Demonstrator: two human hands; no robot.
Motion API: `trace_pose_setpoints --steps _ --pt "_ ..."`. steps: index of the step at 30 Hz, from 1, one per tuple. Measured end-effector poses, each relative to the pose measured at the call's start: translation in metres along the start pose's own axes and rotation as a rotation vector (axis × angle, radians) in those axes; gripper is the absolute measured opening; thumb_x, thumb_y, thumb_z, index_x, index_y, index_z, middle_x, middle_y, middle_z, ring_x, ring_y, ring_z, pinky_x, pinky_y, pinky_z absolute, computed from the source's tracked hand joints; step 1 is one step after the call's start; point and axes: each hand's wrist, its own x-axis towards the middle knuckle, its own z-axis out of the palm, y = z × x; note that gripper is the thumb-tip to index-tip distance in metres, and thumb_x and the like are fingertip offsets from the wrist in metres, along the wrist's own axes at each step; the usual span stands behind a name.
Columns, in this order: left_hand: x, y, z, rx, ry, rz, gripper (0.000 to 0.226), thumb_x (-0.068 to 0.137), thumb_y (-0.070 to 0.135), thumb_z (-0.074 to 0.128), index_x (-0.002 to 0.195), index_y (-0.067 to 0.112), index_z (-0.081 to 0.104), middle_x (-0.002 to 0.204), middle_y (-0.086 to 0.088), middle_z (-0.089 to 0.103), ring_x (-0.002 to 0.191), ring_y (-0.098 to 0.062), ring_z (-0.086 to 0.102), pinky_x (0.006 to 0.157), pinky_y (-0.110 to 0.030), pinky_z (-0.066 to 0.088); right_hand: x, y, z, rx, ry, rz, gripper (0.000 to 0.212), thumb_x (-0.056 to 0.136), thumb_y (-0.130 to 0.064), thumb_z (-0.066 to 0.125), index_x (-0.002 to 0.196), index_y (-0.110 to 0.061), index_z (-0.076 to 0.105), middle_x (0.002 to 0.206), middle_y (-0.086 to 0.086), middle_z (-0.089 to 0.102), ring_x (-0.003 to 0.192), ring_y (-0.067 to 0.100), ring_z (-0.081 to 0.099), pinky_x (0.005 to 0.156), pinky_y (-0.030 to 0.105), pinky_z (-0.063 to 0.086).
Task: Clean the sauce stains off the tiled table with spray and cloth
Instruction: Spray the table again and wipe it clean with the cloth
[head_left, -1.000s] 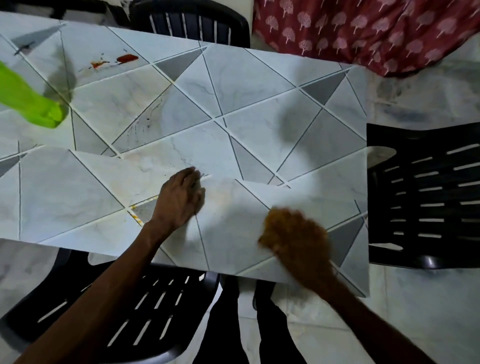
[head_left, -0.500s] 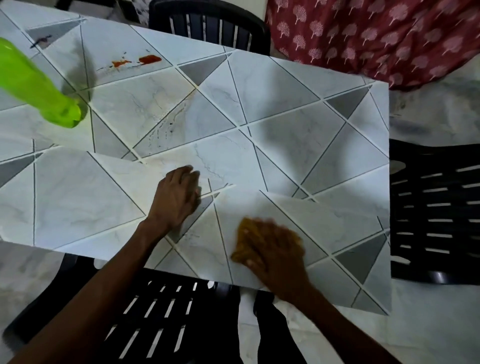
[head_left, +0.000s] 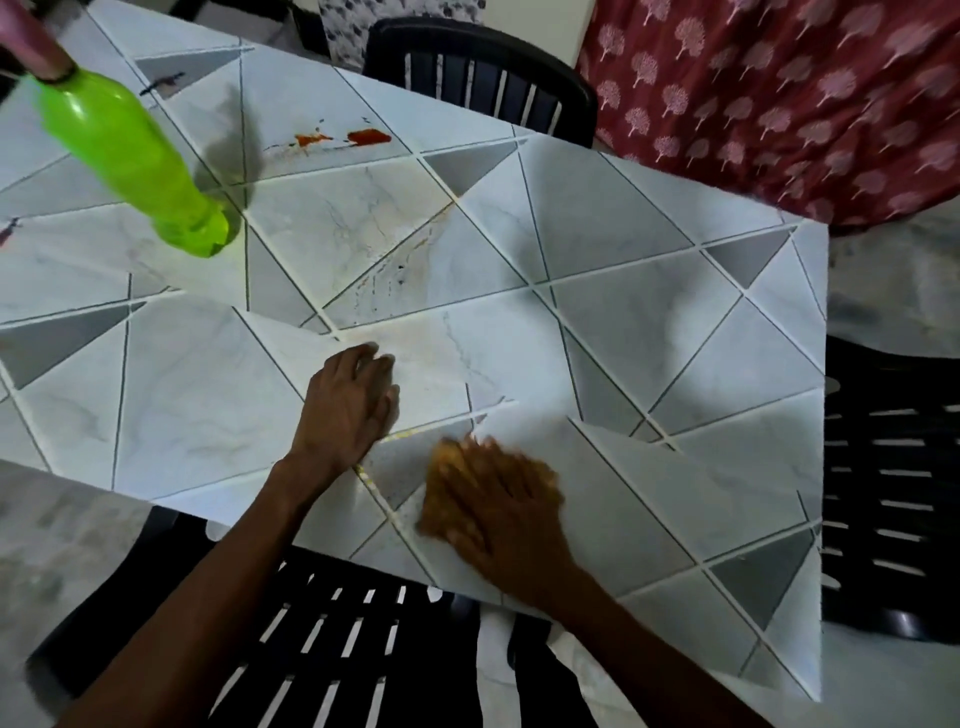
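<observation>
My right hand (head_left: 498, 514) presses an orange-yellow cloth (head_left: 441, 467) flat on the tiled table (head_left: 649, 322) near its front edge; the hand is motion-blurred and covers most of the cloth. To its left, my left hand (head_left: 348, 410) rests flat on the tiles, holding nothing. A green spray bottle (head_left: 130, 161) stands at the far left of the table. A red sauce stain (head_left: 366, 136) lies at the back, past the bottle. Faint brownish smears and dark specks (head_left: 395, 270) run across the middle tile.
Black plastic chairs stand at the back (head_left: 483, 78), at the right (head_left: 893, 478) and under the front edge (head_left: 332, 639). A red patterned fabric (head_left: 779, 98) hangs at the back right. Small dark marks (head_left: 161, 83) sit on the far left tiles.
My right hand has slid the cloth leftward along the front of the table, towards my left hand. The view has shifted, bringing more of the bottle and the stain into sight.
</observation>
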Motion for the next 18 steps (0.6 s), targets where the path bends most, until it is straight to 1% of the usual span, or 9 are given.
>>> trace_pose_setpoints --steps 2,3,5,8,10,11,13,15,18 --pt "0.002 -0.004 0.0 -0.012 0.017 -0.022 0.044 0.091 0.036 0.051 0.128 0.014 0.058 0.133 -0.011 0.053 0.111 -0.036 0.055 0.085 -0.043 0.051 -0.033 0.032 -0.004 -0.053 -0.048 -0.069 0.07 0.097 -0.064 0.043 0.158 -0.034 0.029 0.169 0.0 0.019 0.157 0.025 0.015 0.12 0.053 0.025" --pt "0.002 -0.006 0.001 -0.017 0.018 -0.025 0.044 0.091 0.035 0.052 0.129 0.014 0.058 0.133 -0.011 0.053 0.111 -0.036 0.055 0.085 -0.043 0.051 -0.039 0.052 -0.01 -0.082 -0.062 -0.05 0.07 0.097 -0.064 0.043 0.158 -0.034 0.029 0.169 -0.001 0.02 0.156 0.025 0.016 0.12 0.054 0.026" --pt "0.001 -0.007 0.003 -0.011 0.015 -0.034 0.044 0.092 0.035 0.053 0.13 0.013 0.057 0.134 -0.011 0.052 0.112 -0.035 0.053 0.087 -0.042 0.049 -0.027 0.095 -0.019 -0.111 -0.033 0.098 0.069 0.098 -0.063 0.039 0.159 -0.03 0.03 0.168 0.001 0.022 0.156 0.027 0.018 0.117 0.056 0.03" --pt "0.0 -0.006 0.005 -0.045 0.021 -0.053 0.043 0.093 0.036 0.052 0.13 0.014 0.056 0.135 -0.01 0.052 0.115 -0.034 0.053 0.09 -0.043 0.048 0.067 0.121 -0.021 -0.145 0.097 0.415 0.068 0.101 -0.056 0.036 0.16 -0.022 0.026 0.164 0.012 0.031 0.15 0.038 0.031 0.116 0.059 0.032" --pt "0.0 -0.008 0.003 -0.066 0.02 -0.057 0.043 0.094 0.036 0.048 0.13 0.014 0.057 0.135 -0.01 0.052 0.116 -0.034 0.053 0.092 -0.042 0.048 0.143 0.102 -0.018 -0.159 0.184 0.531 0.069 0.101 -0.055 0.04 0.158 -0.018 0.029 0.159 0.017 0.038 0.143 0.043 0.039 0.113 0.061 0.036" --pt "0.0 -0.009 0.002 -0.071 0.024 -0.058 0.043 0.094 0.035 0.046 0.13 0.013 0.058 0.135 -0.01 0.053 0.116 -0.034 0.053 0.091 -0.042 0.049 0.166 0.084 -0.018 -0.137 0.189 0.537 0.073 0.099 -0.057 0.044 0.158 -0.017 0.027 0.16 0.018 0.037 0.143 0.043 0.039 0.113 0.06 0.035" --pt "-0.001 -0.014 -0.002 -0.066 0.023 -0.071 0.043 0.093 0.032 0.044 0.128 0.012 0.059 0.135 -0.011 0.053 0.115 -0.034 0.053 0.092 -0.041 0.049 0.175 0.039 -0.009 -0.127 0.147 0.37 0.076 0.097 -0.058 0.043 0.16 -0.022 0.021 0.166 0.015 0.025 0.149 0.04 0.028 0.12 0.058 0.026" --pt "-0.001 -0.02 -0.004 -0.073 0.031 -0.067 0.041 0.093 0.03 0.045 0.128 0.013 0.059 0.134 -0.011 0.054 0.114 -0.034 0.054 0.092 -0.042 0.048 0.138 0.007 -0.005 -0.099 0.039 0.107 0.068 0.099 -0.056 0.04 0.16 -0.028 0.026 0.169 0.009 0.014 0.156 0.033 0.015 0.123 0.056 0.019" --pt "0.004 -0.028 -0.004 -0.048 0.004 -0.025 0.039 0.096 0.033 0.043 0.127 0.015 0.059 0.132 -0.008 0.055 0.117 -0.031 0.055 0.09 -0.043 0.049 0.072 0.026 -0.009 -0.095 -0.041 -0.169 0.066 0.1 -0.06 0.042 0.158 -0.03 0.031 0.169 0.003 0.016 0.157 0.028 0.013 0.123 0.053 0.017"
